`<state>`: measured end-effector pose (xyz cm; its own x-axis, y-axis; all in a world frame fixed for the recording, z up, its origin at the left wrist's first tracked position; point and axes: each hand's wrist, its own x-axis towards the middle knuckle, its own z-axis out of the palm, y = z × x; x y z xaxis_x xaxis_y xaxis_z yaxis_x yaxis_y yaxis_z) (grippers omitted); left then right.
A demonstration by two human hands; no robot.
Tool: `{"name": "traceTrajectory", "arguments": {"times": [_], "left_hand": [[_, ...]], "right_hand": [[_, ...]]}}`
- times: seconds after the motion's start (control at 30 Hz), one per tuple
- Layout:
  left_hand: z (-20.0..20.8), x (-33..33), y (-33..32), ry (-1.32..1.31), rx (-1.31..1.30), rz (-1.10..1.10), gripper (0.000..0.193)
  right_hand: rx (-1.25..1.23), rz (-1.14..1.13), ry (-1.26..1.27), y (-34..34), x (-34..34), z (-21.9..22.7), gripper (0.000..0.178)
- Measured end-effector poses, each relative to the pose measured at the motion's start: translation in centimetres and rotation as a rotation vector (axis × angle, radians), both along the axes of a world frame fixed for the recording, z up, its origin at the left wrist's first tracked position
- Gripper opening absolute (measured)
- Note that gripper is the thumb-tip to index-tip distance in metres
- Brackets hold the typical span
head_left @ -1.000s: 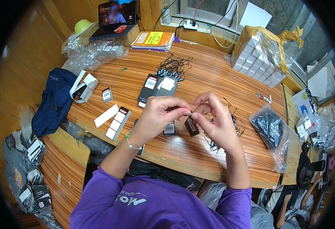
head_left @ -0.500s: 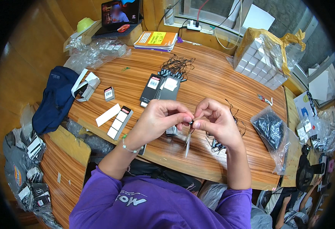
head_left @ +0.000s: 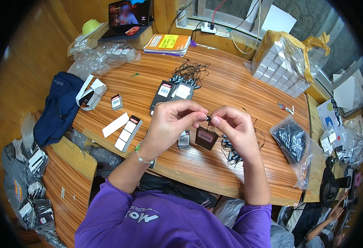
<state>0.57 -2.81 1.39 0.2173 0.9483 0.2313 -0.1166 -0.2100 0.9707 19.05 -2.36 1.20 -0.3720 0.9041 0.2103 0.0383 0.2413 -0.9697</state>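
Observation:
My left hand [head_left: 169, 122] and my right hand [head_left: 240, 128] meet above the table, fingertips pinched on a thin black cord. From that cord hangs a dark rectangular hang tag [head_left: 206, 138], tilted, just below my fingers. The small fastening between the fingertips is mostly hidden. Beside the hanging tag, under my left hand, stands a small stack of labelled tags [head_left: 184, 139]. Loose black cords [head_left: 232, 153] lie beneath my right hand. Farther out are two larger stacks of black tags [head_left: 161, 96], the right one topped with white paper, and a heap of black cords [head_left: 188, 75] behind them.
A long tag stack [head_left: 127, 133] and a white strip [head_left: 115, 125] lie to the left, near a small stack [head_left: 116, 102] and a navy bag [head_left: 56, 109]. On the right are small cutters [head_left: 286, 108], a plastic bag of black cords [head_left: 291, 138] and wrapped white boxes [head_left: 278, 68].
The hang tag has turned from nearly edge-on to showing its broad dark face. Both hands keep their pinch, with only slight movement.

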Motion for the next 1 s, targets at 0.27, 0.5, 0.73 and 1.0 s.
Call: {"name": "traceTrajectory", "arguments": {"times": [0.27,0.5,0.73,1.0], "left_hand": [[0.5,0.6,0.0,0.069,0.015,-0.042,0.008],[-0.1,0.3,-0.1,0.194,0.065,0.059,0.007],[-1.1,-0.2,0.2,0.217,0.124,0.089,0.007],[-0.7,0.7,-0.1,0.225,0.174,0.114,0.008]], "right_hand": [[-0.045,-0.034,0.087,-0.4,0.2,-0.2,0.014],[0.027,0.081,0.153,0.6,0.4,-1.7,0.014],[0.061,0.111,0.226,0.9,0.0,-2.3,0.011],[0.038,0.174,0.29,1.2,0.4,-2.3,0.013]]}}
